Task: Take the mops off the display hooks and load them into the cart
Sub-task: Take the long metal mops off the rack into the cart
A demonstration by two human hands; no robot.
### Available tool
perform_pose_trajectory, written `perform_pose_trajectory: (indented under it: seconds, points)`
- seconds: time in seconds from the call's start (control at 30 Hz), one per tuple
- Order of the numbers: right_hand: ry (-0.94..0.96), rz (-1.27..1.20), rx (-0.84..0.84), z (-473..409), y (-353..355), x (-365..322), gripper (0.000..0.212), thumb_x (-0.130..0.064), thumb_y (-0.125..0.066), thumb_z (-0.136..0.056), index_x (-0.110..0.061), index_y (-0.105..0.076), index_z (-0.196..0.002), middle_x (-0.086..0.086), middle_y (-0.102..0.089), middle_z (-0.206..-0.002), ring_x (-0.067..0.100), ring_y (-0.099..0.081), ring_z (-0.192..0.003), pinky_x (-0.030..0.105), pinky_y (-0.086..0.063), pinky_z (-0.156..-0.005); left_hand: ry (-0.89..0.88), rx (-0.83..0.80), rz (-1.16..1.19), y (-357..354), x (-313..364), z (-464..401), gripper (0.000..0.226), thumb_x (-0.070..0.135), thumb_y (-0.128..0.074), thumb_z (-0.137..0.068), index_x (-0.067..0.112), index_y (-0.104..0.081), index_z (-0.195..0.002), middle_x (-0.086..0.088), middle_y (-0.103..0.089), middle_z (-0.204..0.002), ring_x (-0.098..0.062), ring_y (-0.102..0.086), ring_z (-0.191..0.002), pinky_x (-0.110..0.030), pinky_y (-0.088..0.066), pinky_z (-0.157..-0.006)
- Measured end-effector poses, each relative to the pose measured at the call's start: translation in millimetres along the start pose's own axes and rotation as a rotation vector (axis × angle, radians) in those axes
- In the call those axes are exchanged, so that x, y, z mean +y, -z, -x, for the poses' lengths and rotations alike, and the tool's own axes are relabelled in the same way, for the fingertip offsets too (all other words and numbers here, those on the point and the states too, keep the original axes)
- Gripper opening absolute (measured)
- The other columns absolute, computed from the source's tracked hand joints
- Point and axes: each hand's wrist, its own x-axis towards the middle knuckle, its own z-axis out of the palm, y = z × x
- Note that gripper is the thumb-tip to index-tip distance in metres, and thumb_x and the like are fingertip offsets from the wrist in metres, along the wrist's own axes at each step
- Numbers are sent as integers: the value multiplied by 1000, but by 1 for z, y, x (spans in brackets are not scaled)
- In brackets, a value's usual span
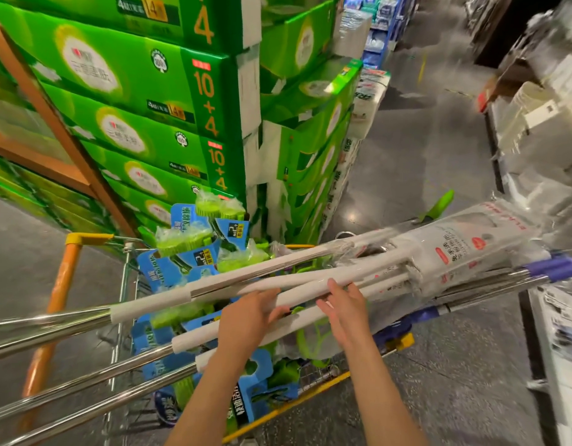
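Several mops lie across the top of the shopping cart [89, 238]. Their white and chrome handles [149, 305] point to the lower left, and their plastic-wrapped heads [464, 244] stick out over the cart's right side. My left hand [249, 320] grips one white handle between thumb and fingers near the middle of the bundle. Just to its right, my right hand [344, 312] rests on the handles with straight fingers. Beneath the mops, the cart holds several blue-and-green packaged cleaning items [194, 249].
A tall stack of green cartons [133, 78] stands right behind the cart, beside an orange rack post [53, 117]. Shelves of white goods [535, 140] line the right. A grey aisle floor [416, 146] runs ahead between them, with a green object [440, 206] lying on it.
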Motion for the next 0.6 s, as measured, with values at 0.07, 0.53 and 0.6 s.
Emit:
perform_pose_trajectory:
  seconds: [0.07,0.53,0.6]
  points:
    - [-12,5,8,-2,0,-1,41,-9,-57,-101,-9,-46,-140,14,-57,-128,18,-60,-101,37,-55,-80,-18,42,3,0,0,-1,40,60,-54,-94,33,-67,-121,5,-74,-107,-16,-70,-91,-36,-56,-68]
    - [127,-59,-68,21,3,-21,29,-3,-56,-100,-12,-53,-128,5,-62,-118,14,-64,-98,38,-59,-75,-127,297,-150,13,7,17,33,64,-51,-90,36,-66,-96,8,-65,-73,-16,-64,-62,-31,-44,-44]
    - [153,-53,-91,27,4,-26,33,-4,-56,-100,-8,-52,-132,9,-64,-118,16,-66,-98,44,-60,-82,-142,358,-149,19,12,24,33,63,-53,-89,35,-68,-93,9,-64,-68,-15,-63,-57,-31,-42,-39]
